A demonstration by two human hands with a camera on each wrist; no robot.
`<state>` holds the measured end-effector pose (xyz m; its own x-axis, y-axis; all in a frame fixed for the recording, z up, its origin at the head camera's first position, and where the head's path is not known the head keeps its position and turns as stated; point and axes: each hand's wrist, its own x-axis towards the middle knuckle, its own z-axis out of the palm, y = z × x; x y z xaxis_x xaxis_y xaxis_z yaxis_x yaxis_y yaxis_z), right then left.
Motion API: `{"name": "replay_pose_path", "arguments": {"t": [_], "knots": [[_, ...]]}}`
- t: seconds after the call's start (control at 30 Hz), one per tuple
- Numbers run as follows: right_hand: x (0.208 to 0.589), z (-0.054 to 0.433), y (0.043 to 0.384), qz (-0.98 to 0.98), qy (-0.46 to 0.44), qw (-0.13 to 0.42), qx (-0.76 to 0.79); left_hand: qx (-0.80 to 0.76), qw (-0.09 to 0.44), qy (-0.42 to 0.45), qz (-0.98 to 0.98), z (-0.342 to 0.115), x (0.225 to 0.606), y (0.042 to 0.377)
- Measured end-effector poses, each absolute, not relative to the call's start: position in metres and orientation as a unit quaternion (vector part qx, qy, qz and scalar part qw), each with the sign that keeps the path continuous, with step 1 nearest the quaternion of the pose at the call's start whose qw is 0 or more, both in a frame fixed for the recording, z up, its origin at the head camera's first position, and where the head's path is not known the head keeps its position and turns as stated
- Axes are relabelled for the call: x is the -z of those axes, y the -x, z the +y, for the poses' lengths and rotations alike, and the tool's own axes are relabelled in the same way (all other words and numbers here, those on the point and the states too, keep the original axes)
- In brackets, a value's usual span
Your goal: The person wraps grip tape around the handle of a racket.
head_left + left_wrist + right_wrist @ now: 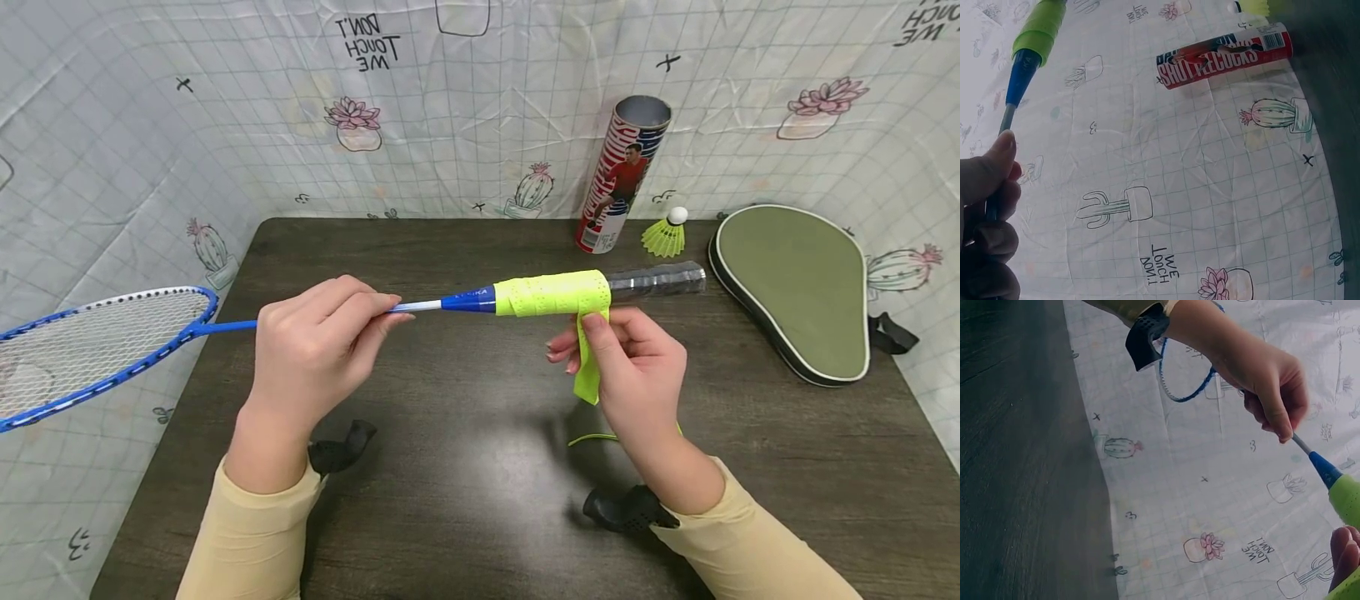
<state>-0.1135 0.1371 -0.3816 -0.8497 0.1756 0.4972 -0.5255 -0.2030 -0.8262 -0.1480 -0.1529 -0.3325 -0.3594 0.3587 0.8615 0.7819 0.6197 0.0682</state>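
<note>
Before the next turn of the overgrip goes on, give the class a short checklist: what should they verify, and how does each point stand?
1. Left hand grips the badminton racket's shaft: ok.
2. Right hand pinches the fluorescent yellow overgrip near its hanging end: ok.
3. Handle wrapped to its butt: not ok; the dark handle end is bare.
4. Shuttlecock tube and shuttlecock apart from the racket: ok.
5. Wraps gap-free all round: cannot tell; the underside is hidden.

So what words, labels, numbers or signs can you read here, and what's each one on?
"SHUTTLECOCKS", partly covered: shuttlecock tube; smaller print unreadable.
"WE TOUCH DON'T", repeated: backdrop cloth.
"X": backdrop cloth, too.
"KA", apparently a word's end: badminton racket's blue cone; remaining letters too small.
</note>
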Motion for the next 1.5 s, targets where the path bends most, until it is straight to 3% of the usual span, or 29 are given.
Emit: {"name": "replay_pose_path", "arguments": {"t": [0.4,0.8,1.2,1.5], "knots": [[0.38,0.138,0.112,-0.572,-0.202,0.21,-0.767,0.224,0.4,0.376,-0.805,-0.16,0.334,0.149],[0.381,0.136,0.112,-0.597,-0.133,0.267,-0.745,0.221,0.33,0.402,-0.825,-0.165,0.334,0.15],[0.382,0.135,0.111,-0.585,-0.187,0.247,-0.75,0.191,0.373,0.373,-0.828,-0.167,0.333,0.149],[0.382,0.137,0.112,-0.611,-0.139,0.271,-0.73,0.193,0.386,0.388,-0.814,-0.167,0.331,0.149]]}}
